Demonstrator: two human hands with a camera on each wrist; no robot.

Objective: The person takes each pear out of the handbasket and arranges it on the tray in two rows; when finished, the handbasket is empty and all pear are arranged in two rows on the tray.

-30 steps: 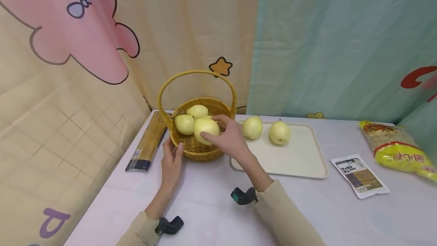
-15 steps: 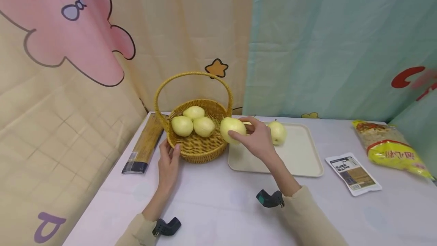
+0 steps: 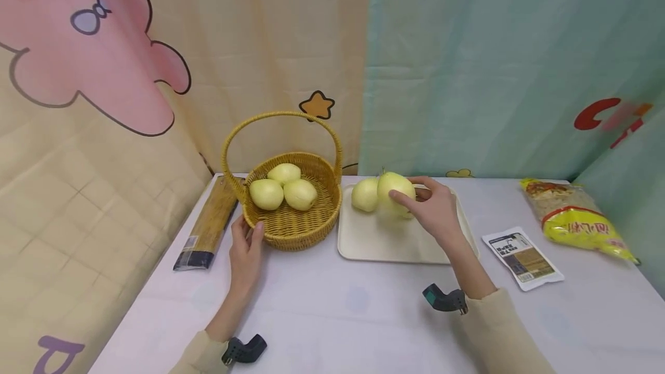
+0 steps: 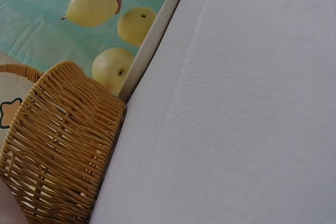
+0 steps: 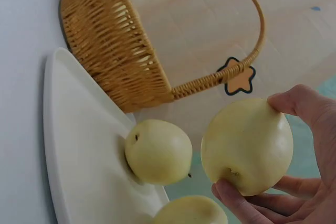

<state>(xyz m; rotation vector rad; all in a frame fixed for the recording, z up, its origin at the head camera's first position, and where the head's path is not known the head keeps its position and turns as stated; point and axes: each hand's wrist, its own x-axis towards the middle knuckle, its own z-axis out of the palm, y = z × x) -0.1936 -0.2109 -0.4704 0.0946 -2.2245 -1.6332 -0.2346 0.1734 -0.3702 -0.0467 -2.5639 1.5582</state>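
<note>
My right hand (image 3: 439,212) holds a pale yellow-green pear (image 3: 396,189) above the white tray (image 3: 358,251), thumb on one side and fingers on the other. The right wrist view shows the held pear (image 5: 247,148) apart from the tray. A second pear (image 3: 365,195) rests on the tray; another (image 5: 191,212) is partly cut off in the right wrist view and mostly hidden in the head view. My left hand (image 3: 246,258) grips the near left side of the woven basket (image 3: 296,241), thumb at its rim. Three pears (image 3: 284,183) lie inside.
A pack of dried noodles (image 3: 210,221) lies left of the basket. Right of the tray are a white pouch (image 3: 522,258) and a yellow bag (image 3: 579,218). The tall basket handle (image 3: 280,113) arches upward. Curtains (image 3: 467,74) hang behind the table.
My right hand has carried the pear out of the basket and rightward over the tray. The left hand stays at the basket. The head view has shifted slightly right.
</note>
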